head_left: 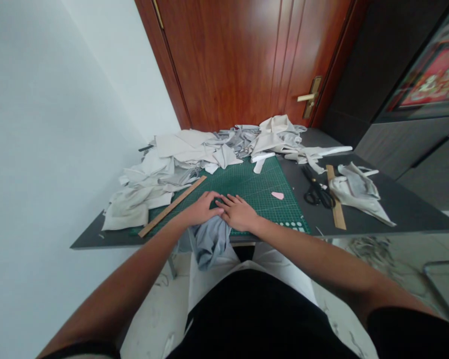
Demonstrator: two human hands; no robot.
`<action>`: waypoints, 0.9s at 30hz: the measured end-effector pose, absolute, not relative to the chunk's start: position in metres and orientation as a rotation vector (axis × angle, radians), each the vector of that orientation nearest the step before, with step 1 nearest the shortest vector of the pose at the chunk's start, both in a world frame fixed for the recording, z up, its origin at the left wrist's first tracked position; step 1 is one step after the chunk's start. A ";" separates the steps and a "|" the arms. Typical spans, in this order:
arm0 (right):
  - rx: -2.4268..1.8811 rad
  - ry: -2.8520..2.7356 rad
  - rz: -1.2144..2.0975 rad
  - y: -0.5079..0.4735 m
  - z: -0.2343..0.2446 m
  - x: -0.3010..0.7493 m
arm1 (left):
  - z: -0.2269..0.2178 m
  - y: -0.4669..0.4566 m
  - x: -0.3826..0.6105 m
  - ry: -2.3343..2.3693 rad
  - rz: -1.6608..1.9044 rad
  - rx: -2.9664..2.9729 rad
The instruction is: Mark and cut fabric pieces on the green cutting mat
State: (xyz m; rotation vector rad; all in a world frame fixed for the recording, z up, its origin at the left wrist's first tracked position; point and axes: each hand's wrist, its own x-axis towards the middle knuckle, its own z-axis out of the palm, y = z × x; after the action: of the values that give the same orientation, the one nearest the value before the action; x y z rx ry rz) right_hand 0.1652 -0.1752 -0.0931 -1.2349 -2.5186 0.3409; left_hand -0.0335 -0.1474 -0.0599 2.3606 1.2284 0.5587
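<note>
A grey cloth [210, 242] lies bunched at the front edge of the green cutting mat [243, 180] and hangs down over it towards my lap. My left hand [201, 208] rests at the cloth's top end, thumb and fingers apart. Beside it, my right hand [238, 213] lies palm down with its fingers stretched out and slightly spread, pointing left. The fingertips of both hands nearly meet. What lies under the palms is hidden. Left of my left hand, a wooden ruler [172, 207] lies slanted across the mat.
Piles of white and grey fabric [187, 144] line the table's back and left. A small pink piece [277, 195] lies on the mat. At right are black scissors [318, 192], another wooden strip [336, 204] and a folded light cloth [359, 192]. A wooden door [239, 65] stands behind.
</note>
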 end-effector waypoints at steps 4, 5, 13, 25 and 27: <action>-1.181 -2.486 0.307 -0.169 -0.124 0.159 | -0.096 -0.159 -0.062 1.166 0.461 2.385; -1.163 -2.460 0.335 -0.166 -0.122 0.160 | -0.093 -0.160 -0.068 1.171 0.433 2.389; -1.279 -2.217 0.465 -0.152 -0.091 0.172 | -0.073 -0.162 -0.076 1.207 0.242 2.357; -1.098 -1.985 0.478 -0.153 0.045 0.236 | 0.026 -0.160 -0.075 1.320 0.368 1.995; -1.081 -1.964 0.443 -0.152 0.062 0.252 | 0.043 -0.157 -0.083 1.331 0.383 1.992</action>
State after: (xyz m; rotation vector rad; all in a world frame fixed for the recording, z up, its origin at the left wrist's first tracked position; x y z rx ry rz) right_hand 0.2518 -0.1523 0.0617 -1.0806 -1.9640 0.4425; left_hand -0.0828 -0.1566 0.0433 1.9919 1.3313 0.3833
